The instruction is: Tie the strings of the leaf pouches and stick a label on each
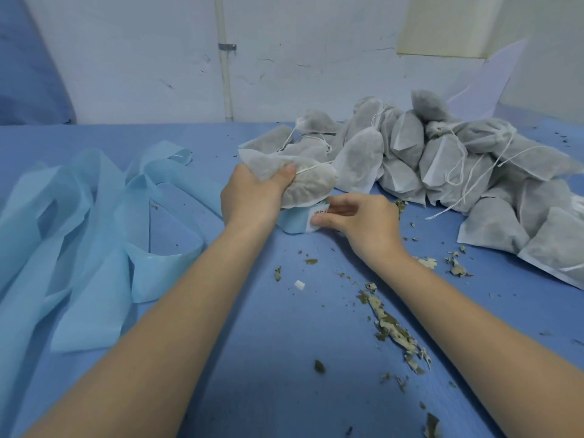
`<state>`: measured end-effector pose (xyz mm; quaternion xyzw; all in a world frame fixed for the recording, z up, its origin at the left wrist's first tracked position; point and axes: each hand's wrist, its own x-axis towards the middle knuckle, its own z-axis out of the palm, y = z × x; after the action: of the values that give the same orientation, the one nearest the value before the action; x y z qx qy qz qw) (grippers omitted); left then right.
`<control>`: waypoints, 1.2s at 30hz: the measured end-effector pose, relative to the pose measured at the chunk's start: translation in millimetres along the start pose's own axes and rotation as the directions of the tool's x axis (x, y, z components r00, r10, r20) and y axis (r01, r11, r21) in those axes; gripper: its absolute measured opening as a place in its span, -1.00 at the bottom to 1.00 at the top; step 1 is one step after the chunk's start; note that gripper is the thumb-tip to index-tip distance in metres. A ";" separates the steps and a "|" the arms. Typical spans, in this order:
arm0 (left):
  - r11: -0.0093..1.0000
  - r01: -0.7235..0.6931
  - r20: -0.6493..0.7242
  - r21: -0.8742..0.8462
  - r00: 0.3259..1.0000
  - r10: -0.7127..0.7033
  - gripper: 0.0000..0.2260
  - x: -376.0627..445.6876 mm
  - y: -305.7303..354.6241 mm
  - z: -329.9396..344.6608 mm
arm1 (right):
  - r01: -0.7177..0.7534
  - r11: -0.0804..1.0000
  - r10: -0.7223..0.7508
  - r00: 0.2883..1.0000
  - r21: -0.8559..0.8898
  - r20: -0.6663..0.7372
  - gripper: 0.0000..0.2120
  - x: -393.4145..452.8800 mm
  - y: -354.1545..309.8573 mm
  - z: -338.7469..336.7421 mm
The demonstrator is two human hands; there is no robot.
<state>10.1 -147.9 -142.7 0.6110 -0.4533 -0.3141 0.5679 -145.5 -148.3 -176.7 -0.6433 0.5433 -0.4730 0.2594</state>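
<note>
While the pile of pouches [448,165] sat at 2 o'clock on the table [252,343] and loose backing strips [94,232] at 9, the left hand [252,197] gripped one pouch [306,184] at center. Right hand [363,222] pinched a label [316,218] just below it. Labelling step, I'd say; next needs peeling clean, then pressing flat.

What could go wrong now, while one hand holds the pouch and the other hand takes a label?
1. The left hand grips the pouch only near its neck; its string looks loose, so leaves may spill.
2. The right hand pinches the label by its edge, so it may curl or stick crooked.
3. Leaf crumbs on the table could cling to the adhesive.
</note>
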 end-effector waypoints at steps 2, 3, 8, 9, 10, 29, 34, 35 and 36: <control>1.000 -0.002 -0.001 -0.006 1.000 0.002 -0.56 -0.1 -0.2 0.2 | -0.007 1.000 0.007 0.999 0.012 -0.043 -0.80 -0.8 -0.9 1.0; 1.000 -0.004 0.005 -0.010 1.000 0.004 -0.56 0.0 -0.3 0.7 | -0.013 1.000 0.014 0.998 0.019 -0.060 -0.81 -0.4 -1.3 1.3; 1.000 -0.018 0.003 0.019 1.000 0.018 -0.56 -0.8 -0.6 1.9 | -0.040 0.999 0.040 0.996 0.007 -0.082 -0.80 -0.9 -4.1 1.3; 1.000 -0.012 -0.006 0.018 1.000 0.012 -0.57 -1.0 -0.9 2.2 | -0.040 0.999 0.039 0.995 -0.002 -0.088 -0.79 -1.2 -4.5 1.3; 1.000 -0.007 -0.014 0.019 1.000 0.008 -0.57 -1.5 -1.0 2.6 | -0.039 0.999 0.038 0.995 -0.010 -0.092 -0.79 -1.4 -4.7 1.5; 0.999 0.037 -0.064 0.013 0.997 -0.036 -0.56 -2.9 -4.2 2.8 | 0.072 0.976 -0.030 0.979 -0.207 0.201 -0.81 -13.7 -16.2 4.7; 0.999 -0.014 -0.045 -0.031 0.999 0.012 -0.54 0.0 -1.5 -1.9 | 0.120 0.964 -0.038 0.946 -0.239 0.321 -0.80 -18.2 -25.7 -7.6; 0.999 -0.025 -0.070 -0.032 0.997 0.022 -0.54 -0.2 -0.5 -3.1 | 0.135 0.959 -0.057 0.953 -0.248 0.298 -0.80 -18.8 -28.1 -11.7; 0.999 -0.039 -0.094 -0.031 0.995 0.036 -0.55 -1.2 0.3 -4.0 | 0.162 0.954 -0.092 0.959 -0.252 0.268 -0.81 -18.9 -30.7 -15.6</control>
<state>13.2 -145.1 -141.9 0.6070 -0.4326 -0.2820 0.6041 -144.8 -119.2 -150.4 -0.7615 0.5227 -0.3239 0.2049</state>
